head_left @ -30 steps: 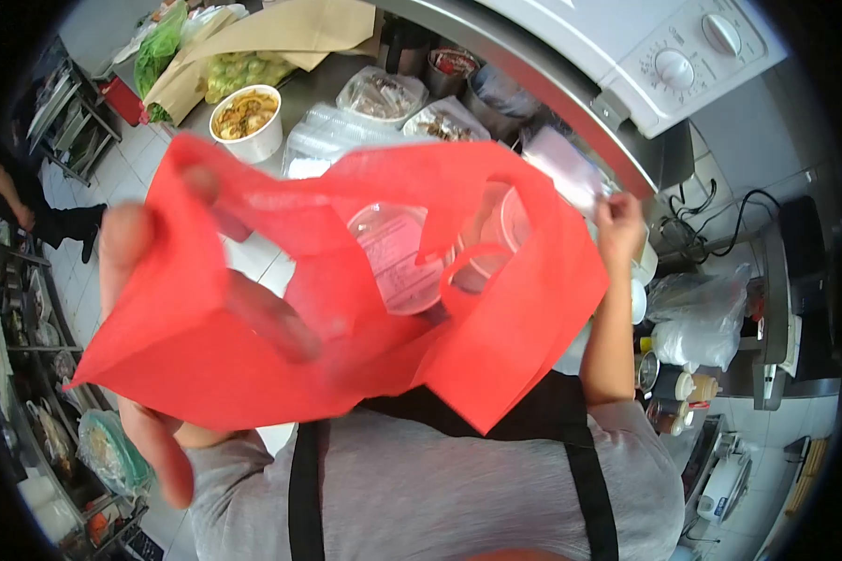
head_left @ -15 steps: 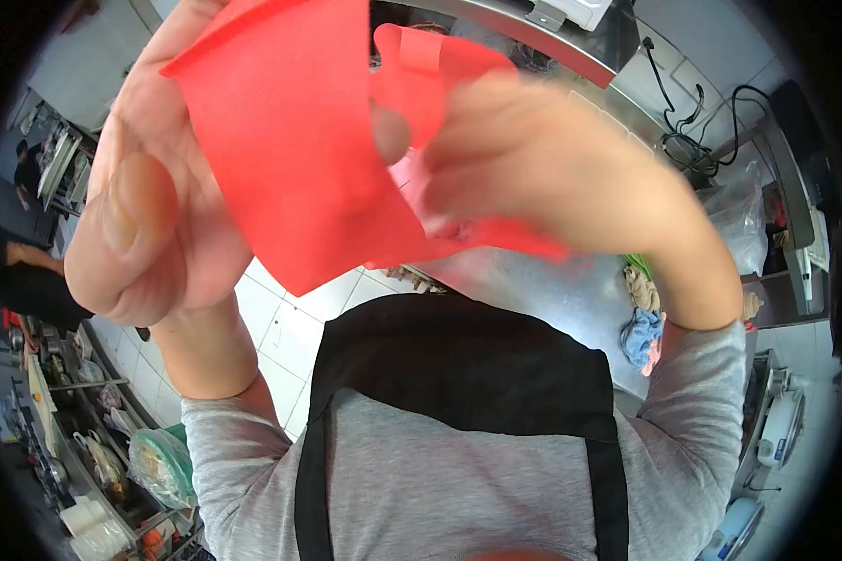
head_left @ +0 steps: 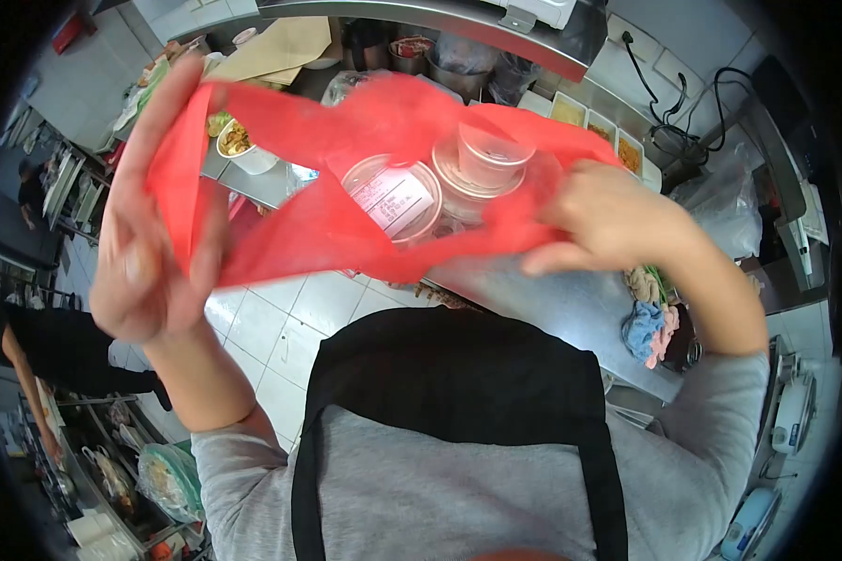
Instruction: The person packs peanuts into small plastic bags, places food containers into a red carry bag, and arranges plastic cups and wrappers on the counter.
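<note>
A red, soft bag [head_left: 299, 245] is stretched wide between my two hands, partly smeared by motion. Several fingers of my left hand [head_left: 150, 271] are hooked through its left end, at a strap. On the other side, the curled fingers of my right hand [head_left: 617, 210] grip the edge of the bag. Within its opening show a round lidded container [head_left: 395, 198] with a printed label and, beside it, a stack of clear round tubs [head_left: 485, 168]. I cannot tell whether these sit inside the bag or just beyond it.
A white bowl of food [head_left: 245, 150] stands on the steel counter [head_left: 543, 297] at left. Trays of ingredients [head_left: 601, 129] line the back right. Cloths [head_left: 647, 329] lie by my right forearm. Another person in black [head_left: 65, 351] is at far left, near shelves.
The red bag has been spread from a folded, hanging shape into a wide opening, uncovering the containers. My right hand has moved right and down; both hands are farther from the camera.
</note>
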The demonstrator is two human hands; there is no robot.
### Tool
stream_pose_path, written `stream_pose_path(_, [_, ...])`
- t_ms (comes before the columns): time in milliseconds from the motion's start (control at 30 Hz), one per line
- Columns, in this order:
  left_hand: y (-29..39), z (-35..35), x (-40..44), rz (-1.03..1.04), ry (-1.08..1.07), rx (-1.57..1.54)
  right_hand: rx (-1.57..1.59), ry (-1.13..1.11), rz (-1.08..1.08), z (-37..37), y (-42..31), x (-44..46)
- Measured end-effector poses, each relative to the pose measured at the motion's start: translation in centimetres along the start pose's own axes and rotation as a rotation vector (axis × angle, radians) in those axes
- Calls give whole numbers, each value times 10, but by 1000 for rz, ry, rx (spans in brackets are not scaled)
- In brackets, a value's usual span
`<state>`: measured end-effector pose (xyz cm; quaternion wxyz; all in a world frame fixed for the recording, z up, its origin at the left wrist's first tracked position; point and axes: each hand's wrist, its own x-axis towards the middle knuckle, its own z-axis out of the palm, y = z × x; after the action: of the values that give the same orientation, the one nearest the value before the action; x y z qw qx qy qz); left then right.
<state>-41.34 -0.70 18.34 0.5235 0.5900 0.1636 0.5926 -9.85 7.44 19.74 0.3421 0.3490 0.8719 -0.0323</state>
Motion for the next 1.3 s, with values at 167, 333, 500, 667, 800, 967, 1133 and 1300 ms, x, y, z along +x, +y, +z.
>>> stream_pose_path(167, [0,-4,-45,-64,53,-47,-214,521,117,48,20,-66])
stream_pose_path(333, [11,-10,-33,-94,165,167,-426,595,354,47,74,-78])
stream_pose_path(500, [9,-22,41,27,154,270,-31,1321,40,-5,91,-45])
stream_pose_path(667, [-14,48,113,-7,-23,193,1010,1408,-868,-55,54,56])
stream_pose_path(800, [-13,76,133,-130,0,410,1480,1056,-922,-58,39,60])
stream_pose_path(967, [-23,121,117,204,37,1624,1354,1168,-1102,-66,39,108])
stream_pose_path(1133, [-21,201,70,259,262,1962,1528,1368,-1063,-69,25,111])
stream_pose_path(1300, [-31,247,-22,358,258,1840,460,1809,-770,-49,61,100])
